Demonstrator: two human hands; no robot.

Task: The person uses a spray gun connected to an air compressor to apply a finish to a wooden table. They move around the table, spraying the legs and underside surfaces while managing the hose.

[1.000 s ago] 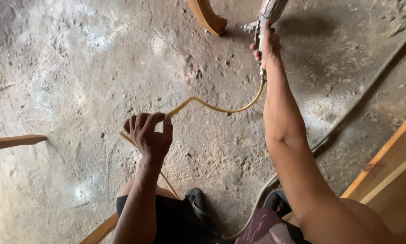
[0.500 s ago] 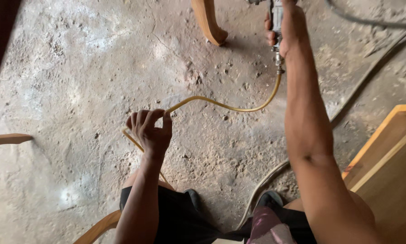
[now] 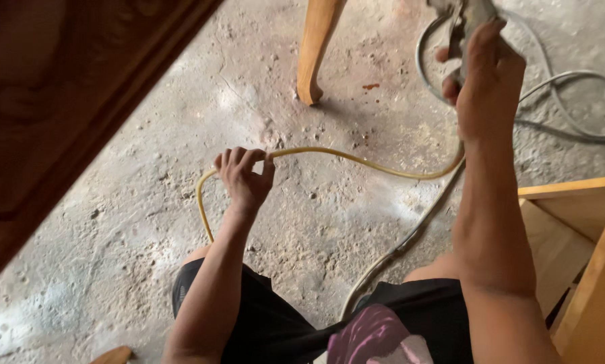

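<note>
Gripping a yellow hose (image 3: pixel 356 160) and a metal tool (image 3: pixel 465 20) over a concrete floor (image 3: pixel 114 222).

In the head view, the left hand (image 3: pixel 244 176) is closing in a fist around the hose where it is bending into a loop, while the right hand (image 3: pixel 486 77) is wrapping tight around the tool's grip, above and right of the hose. A curved wooden leg (image 3: pixel 314 47) is standing just beyond the hose, a grey cable (image 3: pixel 572 101) is coiling right of it, and a wooden frame (image 3: pixel 585 229) is lying below that.

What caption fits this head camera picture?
Left hand grips a yellow hose; right hand holds a metal tool.
</note>
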